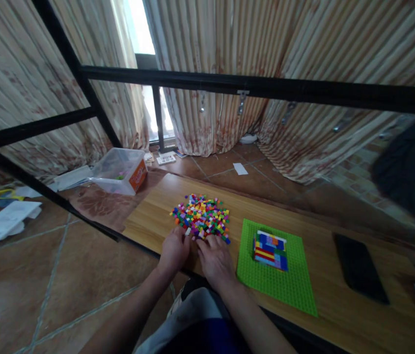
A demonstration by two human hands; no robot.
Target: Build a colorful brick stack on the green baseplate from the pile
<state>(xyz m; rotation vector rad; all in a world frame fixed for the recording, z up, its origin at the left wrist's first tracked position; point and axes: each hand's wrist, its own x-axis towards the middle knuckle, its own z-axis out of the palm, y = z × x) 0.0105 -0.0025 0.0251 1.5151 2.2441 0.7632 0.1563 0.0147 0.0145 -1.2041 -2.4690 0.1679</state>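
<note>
A heap of small, many-coloured toy bricks (pixel 203 210) lies loose on the wooden table (pixel 266 206). At its near left edge my left hand (pixel 175 250) has its fingers drawn together, with a white toy brick (pixel 188 231) at the fingertips. My right hand (pixel 215 259) rests at the near edge of the heap, fingers bent and somewhat apart, touching bricks; its fingertips are partly hidden. To the right lies a green baseplate (pixel 277 295). A block built of blue, red, yellow and white bricks (pixel 269 251) sits on it.
A dark phone-like slab (pixel 360 268) lies right of the baseplate. Beyond the table's left end, a clear plastic box (pixel 113 169) with an orange label stands on the floor. A black metal rail (pixel 207 82) crosses above, before striped curtains (pixel 222 39).
</note>
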